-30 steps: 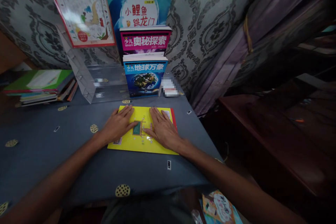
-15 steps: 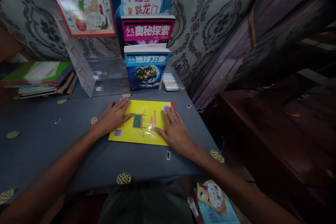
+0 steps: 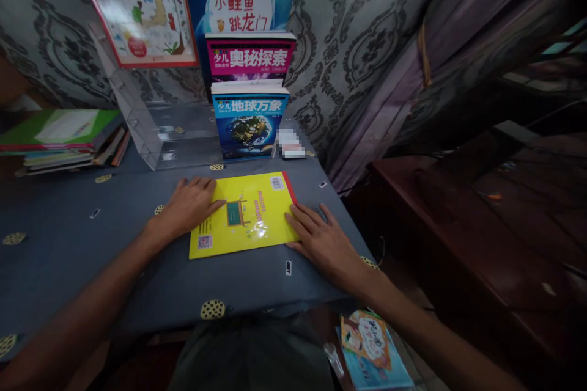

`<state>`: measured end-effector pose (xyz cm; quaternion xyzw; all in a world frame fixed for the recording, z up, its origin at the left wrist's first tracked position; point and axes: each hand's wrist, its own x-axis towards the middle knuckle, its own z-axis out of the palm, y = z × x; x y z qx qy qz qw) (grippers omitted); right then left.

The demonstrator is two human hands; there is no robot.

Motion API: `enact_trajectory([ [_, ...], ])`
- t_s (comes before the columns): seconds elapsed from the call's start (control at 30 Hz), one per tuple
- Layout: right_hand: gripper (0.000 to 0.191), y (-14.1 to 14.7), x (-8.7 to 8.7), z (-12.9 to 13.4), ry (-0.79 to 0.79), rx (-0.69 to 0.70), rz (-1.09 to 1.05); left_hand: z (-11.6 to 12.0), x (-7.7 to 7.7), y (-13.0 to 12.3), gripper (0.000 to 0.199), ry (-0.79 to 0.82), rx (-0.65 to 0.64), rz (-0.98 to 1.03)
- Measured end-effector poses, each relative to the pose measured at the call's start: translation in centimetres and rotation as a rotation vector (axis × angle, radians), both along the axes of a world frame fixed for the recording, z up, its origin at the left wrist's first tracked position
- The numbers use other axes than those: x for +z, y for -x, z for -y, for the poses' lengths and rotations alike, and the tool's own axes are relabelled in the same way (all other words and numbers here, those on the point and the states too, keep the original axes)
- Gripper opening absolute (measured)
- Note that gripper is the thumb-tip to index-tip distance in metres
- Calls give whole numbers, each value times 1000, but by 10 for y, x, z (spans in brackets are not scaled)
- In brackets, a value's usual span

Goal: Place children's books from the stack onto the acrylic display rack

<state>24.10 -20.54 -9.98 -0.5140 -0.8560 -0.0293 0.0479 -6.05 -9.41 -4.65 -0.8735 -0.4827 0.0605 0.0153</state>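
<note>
A yellow book [image 3: 250, 211] with a red spine lies flat on the table in front of me, its back cover up, showing a small chalkboard picture, a barcode and a QR code. Over its left edge rests my left hand [image 3: 191, 204], fingers stretched out and thumb on the cover. My right hand [image 3: 323, 238] lies at the right edge, fingers apart, the tips touching the book near the spine. Both hands are open.
Behind the book, an acrylic rack [image 3: 153, 128] holds a blue earth-cover book [image 3: 250, 128], a magenta book [image 3: 252, 56] and larger picture books. A book stack [image 3: 68, 140] sits at left. Below the table's right edge lie more books [image 3: 373, 351]. A dark red surface [image 3: 435, 226] stands at right.
The book has turned slightly counterclockwise. My right hand has slid off the cover to the right edge, baring the barcode and red spine. My left hand stays on the left edge.
</note>
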Motion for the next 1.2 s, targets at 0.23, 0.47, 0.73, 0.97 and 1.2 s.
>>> enact_trajectory([
  [0.23, 36, -3, 16, -35, -40, -34, -2, 52, 26, -1, 37, 222, 34, -167],
  [0.47, 39, 21, 20, -91, 47, 9, -48, 72, 42, -10, 28, 449, -154, 5],
  [0.73, 46, 39, -7, -59, 26, -133, -187, 53, 14, -18, 26, 328, -114, 150],
  [0.97, 52, 48, -10, -50, 82, -130, -283, 38, -49, -8, 66, 9, -148, 196],
  [1.2, 48, 54, -5, -97, 114, -61, -295, 7, -42, -7, 58, -61, -113, 199],
])
